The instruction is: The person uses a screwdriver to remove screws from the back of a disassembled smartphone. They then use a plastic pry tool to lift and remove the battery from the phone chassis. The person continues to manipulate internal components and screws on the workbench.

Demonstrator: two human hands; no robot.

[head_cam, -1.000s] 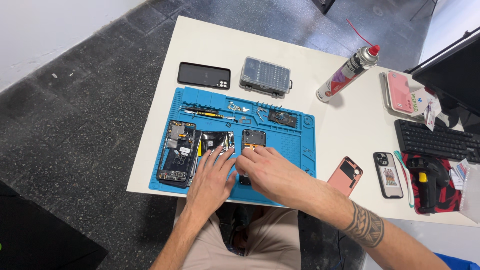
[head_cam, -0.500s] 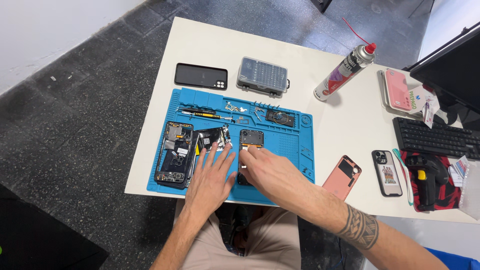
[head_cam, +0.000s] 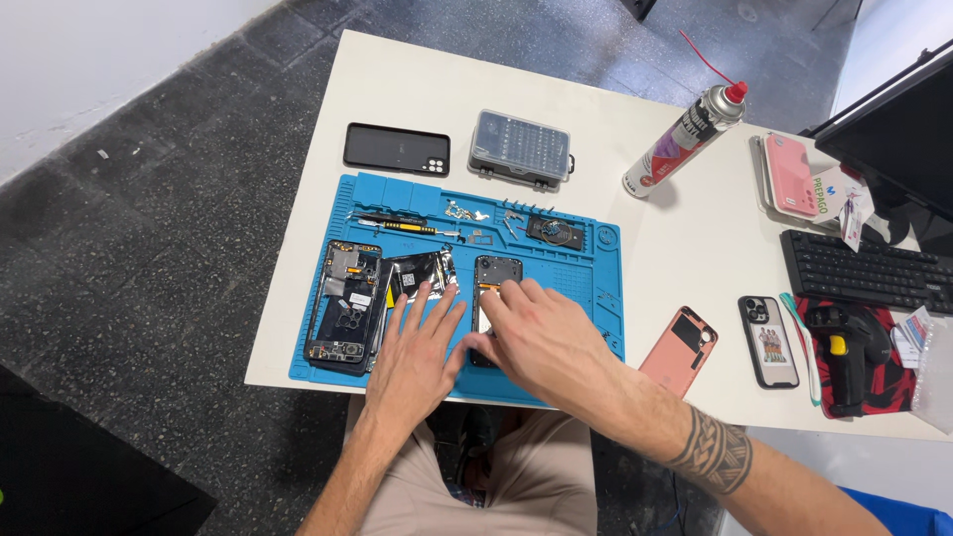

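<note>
My left hand (head_cam: 417,347) lies flat on the blue mat (head_cam: 586,298); beside its fingertips, my right hand (head_cam: 536,333) covers a dark opened phone (head_cam: 496,270).

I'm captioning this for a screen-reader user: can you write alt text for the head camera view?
Seen from above, a person's left hand lies flat on a blue repair mat while the right hand touches a small opened phone. A dismantled phone frame lies at the mat's left. On the white table are a spray can, a parts box and a keyboard.
</note>
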